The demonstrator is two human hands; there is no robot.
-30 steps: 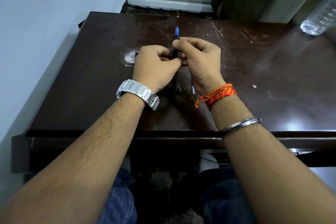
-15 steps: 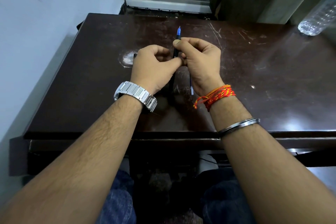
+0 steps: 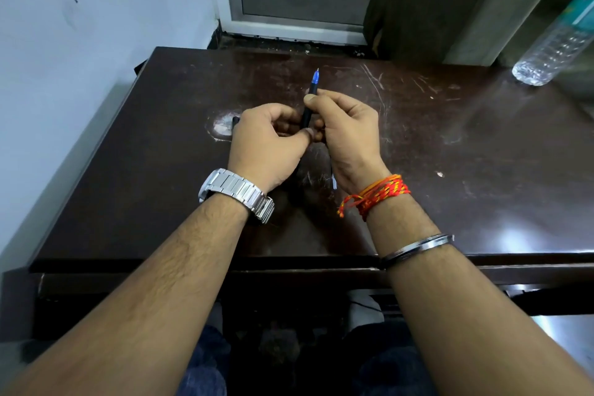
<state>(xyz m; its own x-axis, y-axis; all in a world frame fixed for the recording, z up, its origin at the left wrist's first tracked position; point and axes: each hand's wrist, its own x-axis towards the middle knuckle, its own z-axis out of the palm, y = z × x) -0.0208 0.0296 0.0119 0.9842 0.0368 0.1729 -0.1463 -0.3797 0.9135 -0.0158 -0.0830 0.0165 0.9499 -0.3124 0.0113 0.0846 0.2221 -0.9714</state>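
Observation:
A pen (image 3: 308, 112) with a dark barrel and a blue tip points away from me, held above the dark wooden table (image 3: 450, 154). My right hand (image 3: 348, 132) pinches its barrel between thumb and curled fingers, just below the blue tip. My left hand (image 3: 266, 145) is curled beside it, with the thumb tip against the pen's lower barrel. The pen's rear end is hidden between the hands. A small dark piece (image 3: 236, 121) pokes out at my left hand's far side; I cannot tell whether the hand holds it.
A thin pale stick (image 3: 334, 182) lies on the table under my right wrist. A clear plastic water bottle (image 3: 553, 48) lies at the back right. A white wall runs along the left, with a window frame and a curtain behind the table. The table has a worn pale spot (image 3: 221, 127).
More of the pen's barrel and blue tip now shows beyond my right thumb. My left hand has eased slightly away from the right. The view has tilted a little.

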